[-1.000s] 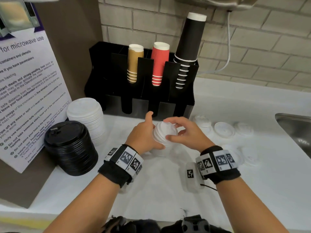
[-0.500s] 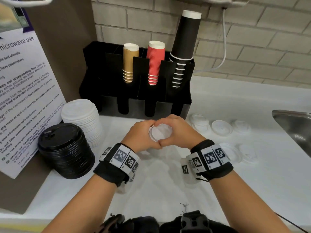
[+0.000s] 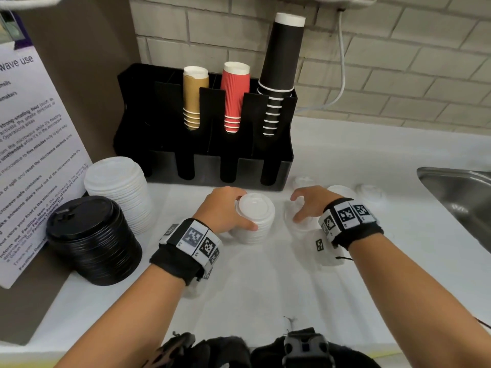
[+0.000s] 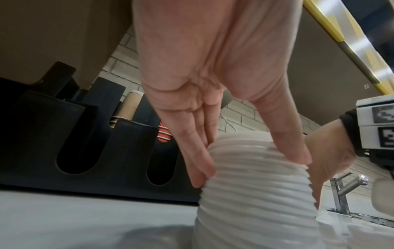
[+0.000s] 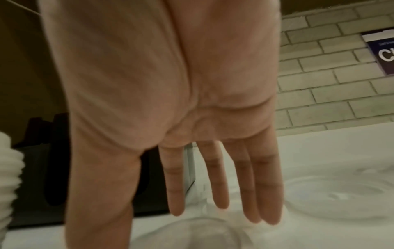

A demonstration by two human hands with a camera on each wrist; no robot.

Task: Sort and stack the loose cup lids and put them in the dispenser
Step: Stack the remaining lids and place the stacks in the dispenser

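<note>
A short stack of small white lids [image 3: 256,221] stands on the white counter [image 3: 265,282]. My left hand [image 3: 245,212] grips its upper part, thumb in front and fingers behind; the left wrist view shows that left hand [image 4: 249,168] wrapped round the ribbed stack [image 4: 251,193]. My right hand [image 3: 297,208] is off the stack, fingers spread and straight, just above a loose clear lid [image 3: 288,219]. In the right wrist view this right hand [image 5: 170,219] holds nothing, with that clear lid [image 5: 192,234] below it. The black dispenser [image 3: 202,166] stands behind.
A tall white lid stack [image 3: 117,187] and a black lid stack [image 3: 90,237] sit at the left by a poster. Several loose lids [image 3: 369,193] lie right of the dispenser, one of them [image 5: 341,193] beside my right fingers. A steel sink [image 3: 457,197] is at the right.
Both hands were cupped round the small lid stack. Now my right hand has let go and moved right over a loose lid, while the left keeps the stack on the counter.
</note>
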